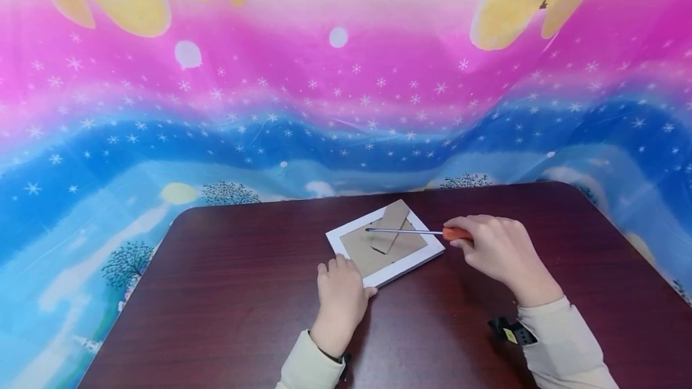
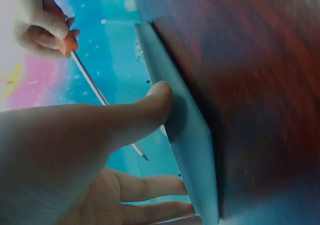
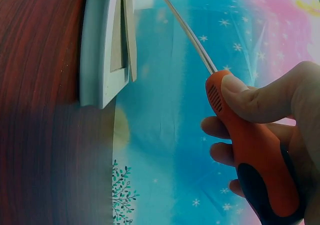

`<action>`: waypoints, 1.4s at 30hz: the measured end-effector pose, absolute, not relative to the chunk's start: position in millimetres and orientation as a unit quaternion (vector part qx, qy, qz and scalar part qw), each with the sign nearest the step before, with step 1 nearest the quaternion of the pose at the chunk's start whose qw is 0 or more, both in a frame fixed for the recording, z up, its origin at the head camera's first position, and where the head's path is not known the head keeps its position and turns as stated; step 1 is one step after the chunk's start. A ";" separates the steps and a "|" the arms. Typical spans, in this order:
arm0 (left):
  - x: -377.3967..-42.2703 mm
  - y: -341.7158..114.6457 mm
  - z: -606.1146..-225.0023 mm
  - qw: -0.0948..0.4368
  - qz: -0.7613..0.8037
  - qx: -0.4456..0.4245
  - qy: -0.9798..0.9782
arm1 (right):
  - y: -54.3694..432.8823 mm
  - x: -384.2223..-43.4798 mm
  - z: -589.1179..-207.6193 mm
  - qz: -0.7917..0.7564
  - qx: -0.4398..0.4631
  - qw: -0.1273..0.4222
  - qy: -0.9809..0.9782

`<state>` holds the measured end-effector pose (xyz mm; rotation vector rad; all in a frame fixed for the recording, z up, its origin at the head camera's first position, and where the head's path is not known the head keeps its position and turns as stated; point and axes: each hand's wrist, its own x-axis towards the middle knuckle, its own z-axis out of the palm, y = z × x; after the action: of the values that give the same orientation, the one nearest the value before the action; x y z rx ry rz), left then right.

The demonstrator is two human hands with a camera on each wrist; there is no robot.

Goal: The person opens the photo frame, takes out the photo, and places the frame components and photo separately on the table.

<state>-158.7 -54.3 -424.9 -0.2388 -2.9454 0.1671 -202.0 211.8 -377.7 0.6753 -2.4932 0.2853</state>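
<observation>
A white picture frame (image 1: 413, 262) lies face down on the table, its brown backing board (image 1: 357, 248) and cardboard easel stand (image 1: 396, 216) uppermost. My left hand (image 1: 342, 287) holds its near-left corner, the thumb against the near side edge and the fingers at the left edge. My right hand (image 1: 500, 251) grips the orange-and-black handle of a screwdriver (image 3: 250, 140). From there the metal shaft points left over the frame. In both wrist views the tip hangs above the backing, apart from it.
The dark red-brown table (image 1: 232, 293) has a rounded far-left corner. Behind it and along its sides hangs a pink and blue sheet (image 1: 303, 77) printed with snowflakes. A black strap with a device (image 1: 513, 332) is on the right wrist.
</observation>
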 end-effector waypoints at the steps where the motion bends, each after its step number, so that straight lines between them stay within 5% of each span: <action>1: -157.9 -54.0 -423.9 0.094 0.057 -0.081 -0.991 | 211.9 -201.8 -377.5 0.106 0.250 0.267 -0.925; 21: -177.9 -105.6 -419.9 0.012 -0.130 -0.153 -0.980 | 208.0 -199.2 -377.0 0.104 0.241 0.236 -0.936; 42: -183.6 -104.9 -428.8 -0.029 -0.114 -0.144 -0.982 | 212.1 -198.3 -374.7 0.099 0.234 0.232 -0.939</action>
<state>-183.6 -104.9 -428.8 -0.4626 -3.1456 -0.3657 -198.3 212.1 -374.7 0.6425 -2.5815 0.2723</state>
